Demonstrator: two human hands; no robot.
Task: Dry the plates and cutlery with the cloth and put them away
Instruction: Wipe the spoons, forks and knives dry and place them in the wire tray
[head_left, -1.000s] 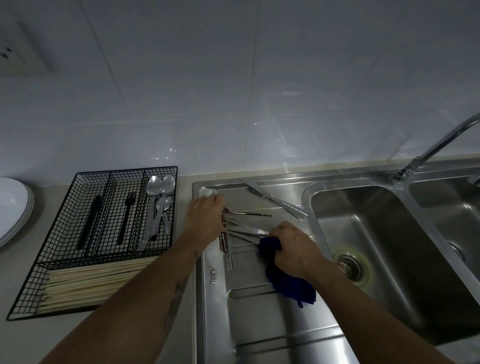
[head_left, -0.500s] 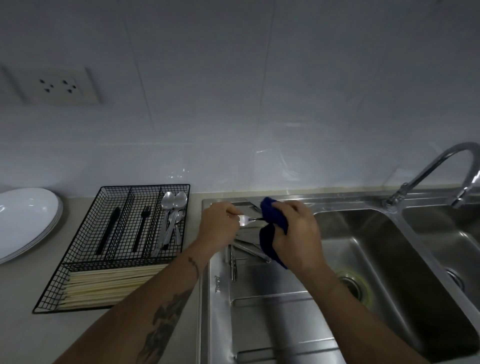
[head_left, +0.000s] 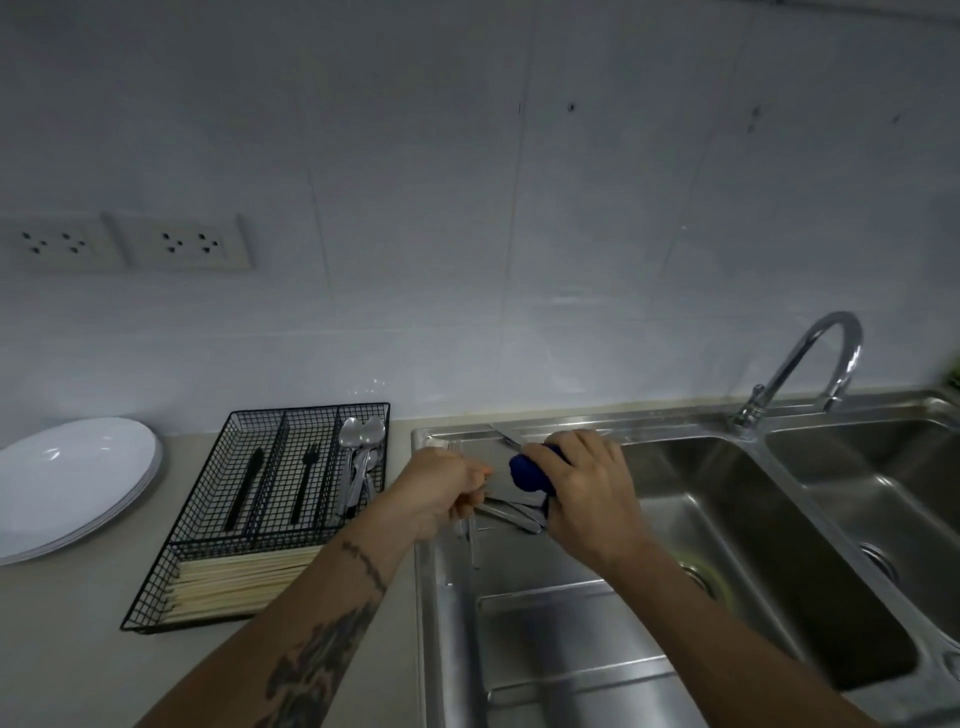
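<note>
- The left hand (head_left: 441, 486) had lifted one piece off the drainboard (head_left: 545, 623), pinching it; which utensil, I cannot tell.
- The right hand (head_left: 587, 488) gripped the blue cloth (head_left: 527, 473), now wiping it dry.

Cutlery piece between hands (head_left: 441, 493) (head_left: 587, 493) hidden by blue cloth (head_left: 527, 473); plates (head_left: 67, 483) cut off left.

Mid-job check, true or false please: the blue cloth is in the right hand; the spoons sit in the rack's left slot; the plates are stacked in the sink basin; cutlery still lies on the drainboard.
1. The cloth is in the right hand. True.
2. The spoons sit in the rack's left slot. False: right slot.
3. The plates are stacked in the basin. False: on the counter, left of the rack.
4. Cutlery lies on the drainboard. True.
</note>
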